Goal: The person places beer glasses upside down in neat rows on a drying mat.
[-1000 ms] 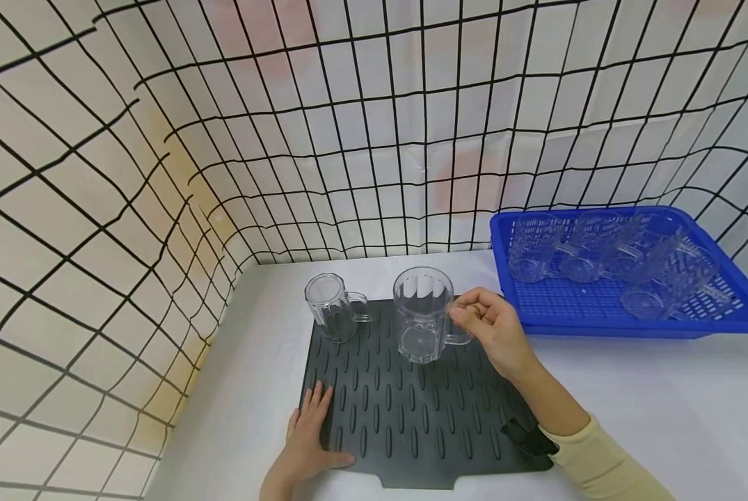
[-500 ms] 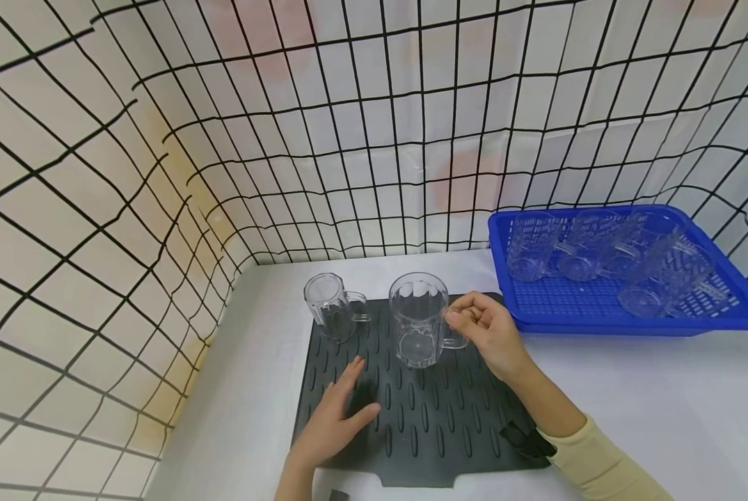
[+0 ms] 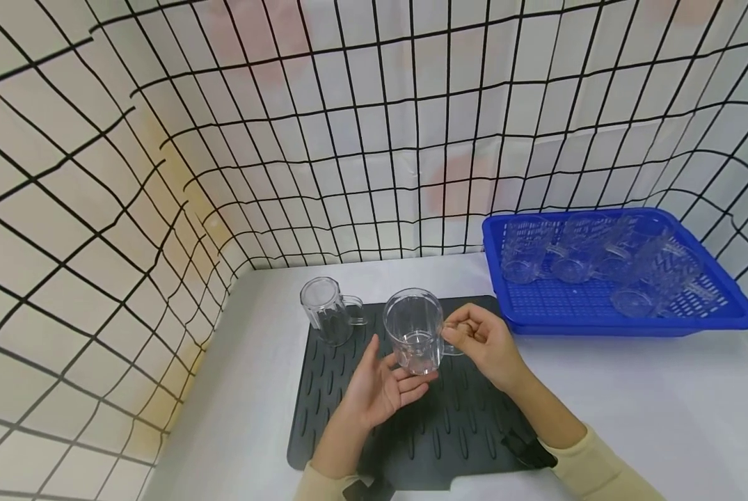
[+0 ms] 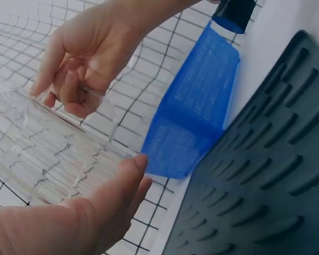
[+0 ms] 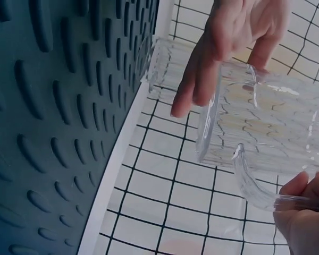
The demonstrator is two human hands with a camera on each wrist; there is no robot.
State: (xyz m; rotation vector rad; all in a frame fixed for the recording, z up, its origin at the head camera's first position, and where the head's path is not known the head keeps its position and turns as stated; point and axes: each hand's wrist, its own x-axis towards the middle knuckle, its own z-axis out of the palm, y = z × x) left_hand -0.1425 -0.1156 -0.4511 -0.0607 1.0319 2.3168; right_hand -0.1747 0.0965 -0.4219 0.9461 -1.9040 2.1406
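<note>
A clear glass mug [image 3: 413, 320] is held up over the dark ribbed mat [image 3: 455, 431]. In the head view its mouth faces up. My right hand [image 3: 483, 346] pinches the mug's handle [image 5: 255, 188] between thumb and fingers. My left hand [image 3: 380, 391] lies palm up at the mug's lower part, fingers fairly straight and thumb apart. Its fingers [image 5: 202, 74] reach past the mug's base in the right wrist view; how firmly they touch is unclear. A second clear mug [image 3: 330, 312] stands upside down at the mat's far left corner, handle to the right.
A blue plastic basket [image 3: 611, 325] at the back right holds several clear mugs [image 3: 574, 261]. Black wire grid [image 3: 417, 132] rises behind and along the left of the white tabletop [image 3: 599, 383].
My left hand has lifted off the mat's left edge, turned palm up and come to the mug's underside. The right hand has lowered the mug slightly, its mouth now tilted more toward me.
</note>
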